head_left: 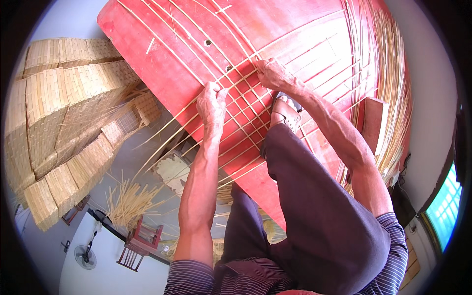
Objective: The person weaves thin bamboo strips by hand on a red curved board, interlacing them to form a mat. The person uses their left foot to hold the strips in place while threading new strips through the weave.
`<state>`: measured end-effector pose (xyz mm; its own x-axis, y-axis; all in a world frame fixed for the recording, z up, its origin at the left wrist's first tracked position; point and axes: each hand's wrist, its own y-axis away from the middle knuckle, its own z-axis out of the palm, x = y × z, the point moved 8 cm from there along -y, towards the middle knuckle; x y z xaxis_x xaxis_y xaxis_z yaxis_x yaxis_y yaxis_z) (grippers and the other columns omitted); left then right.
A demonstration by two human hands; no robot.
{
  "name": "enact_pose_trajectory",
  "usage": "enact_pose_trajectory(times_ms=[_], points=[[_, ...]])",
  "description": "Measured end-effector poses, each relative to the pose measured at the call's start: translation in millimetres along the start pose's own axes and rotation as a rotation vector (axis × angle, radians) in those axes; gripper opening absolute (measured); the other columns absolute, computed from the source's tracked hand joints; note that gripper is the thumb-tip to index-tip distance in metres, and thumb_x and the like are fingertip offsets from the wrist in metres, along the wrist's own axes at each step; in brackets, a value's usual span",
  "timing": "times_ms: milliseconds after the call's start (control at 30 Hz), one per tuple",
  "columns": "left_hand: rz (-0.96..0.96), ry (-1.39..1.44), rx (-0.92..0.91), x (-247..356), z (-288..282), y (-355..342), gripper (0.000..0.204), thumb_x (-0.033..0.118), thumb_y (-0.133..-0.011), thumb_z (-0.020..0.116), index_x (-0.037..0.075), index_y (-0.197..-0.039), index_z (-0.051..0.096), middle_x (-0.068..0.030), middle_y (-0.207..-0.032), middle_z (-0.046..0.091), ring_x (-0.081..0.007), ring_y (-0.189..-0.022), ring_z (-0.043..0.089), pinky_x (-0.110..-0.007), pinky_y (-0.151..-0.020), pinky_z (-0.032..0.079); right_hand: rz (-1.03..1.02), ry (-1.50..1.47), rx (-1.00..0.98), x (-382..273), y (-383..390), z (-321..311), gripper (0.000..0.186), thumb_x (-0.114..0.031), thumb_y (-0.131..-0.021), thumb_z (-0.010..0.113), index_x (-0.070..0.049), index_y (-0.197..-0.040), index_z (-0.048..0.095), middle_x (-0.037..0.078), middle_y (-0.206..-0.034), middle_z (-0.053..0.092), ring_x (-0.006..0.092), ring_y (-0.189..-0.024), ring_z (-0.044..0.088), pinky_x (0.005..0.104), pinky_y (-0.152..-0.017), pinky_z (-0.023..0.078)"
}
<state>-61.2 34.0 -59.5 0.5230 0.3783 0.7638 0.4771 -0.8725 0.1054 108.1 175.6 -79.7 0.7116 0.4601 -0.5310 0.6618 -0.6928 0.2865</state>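
Observation:
On a red board (130, 45) lies an open lattice (251, 104) of thin, pale bamboo strips, crossing over and under one another. My left hand (212, 108) is closed at the lattice's left edge, its thumb and fingers pinching a strip. At the upper right edge my right hand (276, 76) is also closed, fingers curled on a strip beside a crossing. Exactly which strip each hand pinches is partly covered by the fingers. My sandalled foot (285, 113) rests on the board, pressing beside the lattice's right side. Long loose strip ends run out past both hands.
Stacks of woven bamboo baskets (73, 93) stand at the left. A bundle of long strips (391, 73) lies along the board's right side, near a wooden block (374, 123). Cut strips (130, 201) and a small wooden chair (142, 241) are at lower left, with a fan (86, 255).

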Motion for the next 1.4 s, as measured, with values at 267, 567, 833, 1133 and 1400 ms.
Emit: enact_pose_trajectory(times_ms=[267, 567, 833, 1133, 1400], points=[[0.009, -0.017, 0.012, -2.2, -4.6, 1.1, 0.025, 0.017, -0.081, 0.078, 0.006, -0.085, 0.055, -0.0122, -0.067, 0.060, -0.0326, -0.064, 0.059, -0.045, -0.060, 0.046, 0.088, -0.028, -0.140, -28.5, 7.3, -10.9, 0.023, -0.021, -0.080, 0.068, 0.000, -0.088, 0.064, 0.024, -0.077, 0.066, 0.0414, -0.079, 0.068, 0.0496, -0.070, 0.053], [-0.017, -0.002, -0.001, -1.7, -1.6, -1.1, 0.025, 0.015, -0.080, 0.078, 0.006, -0.085, 0.054, -0.0131, -0.067, 0.060, -0.0342, -0.064, 0.060, -0.046, -0.061, 0.046, -0.064, 0.041, -0.087, -41.7, 0.4, 21.3, 0.013, -0.010, -0.083, 0.058, 0.000, -0.091, 0.060, 0.025, -0.076, 0.065, 0.0424, -0.077, 0.068, 0.0519, -0.066, 0.053], [-0.014, 0.000, -0.004, 0.6, -3.9, -0.8, 0.023, 0.015, -0.083, 0.076, 0.005, -0.084, 0.055, -0.0116, -0.064, 0.059, -0.0291, -0.059, 0.057, -0.043, -0.057, 0.045, -0.088, 0.061, -0.078, -41.7, -1.9, 21.9, 0.013, -0.007, -0.081, 0.056, 0.002, -0.090, 0.060, 0.025, -0.073, 0.064, 0.0427, -0.075, 0.067, 0.0515, -0.065, 0.053], [-0.073, 0.104, -0.070, -13.5, -0.9, -6.3, 0.018, 0.016, -0.087, 0.073, 0.004, -0.090, 0.060, -0.0079, -0.065, 0.062, -0.0166, -0.054, 0.056, -0.035, -0.051, 0.046, -0.050, -0.051, -0.020, -50.3, 5.6, 8.1, 0.015, -0.015, -0.085, 0.059, 0.000, -0.088, 0.059, 0.025, -0.073, 0.064, 0.0413, -0.076, 0.068, 0.0510, -0.062, 0.053], [-0.360, 0.316, 0.098, -44.5, -52.8, -31.9, 0.017, 0.011, -0.091, 0.064, -0.002, -0.102, 0.064, -0.0071, -0.079, 0.067, -0.0113, -0.059, 0.062, -0.024, -0.051, 0.051, 0.028, -0.084, -0.174, -86.8, 56.7, 50.4, 0.021, -0.022, -0.085, 0.066, -0.003, -0.090, 0.058, 0.024, -0.075, 0.063, 0.0455, -0.077, 0.065, 0.0549, -0.066, 0.050]])
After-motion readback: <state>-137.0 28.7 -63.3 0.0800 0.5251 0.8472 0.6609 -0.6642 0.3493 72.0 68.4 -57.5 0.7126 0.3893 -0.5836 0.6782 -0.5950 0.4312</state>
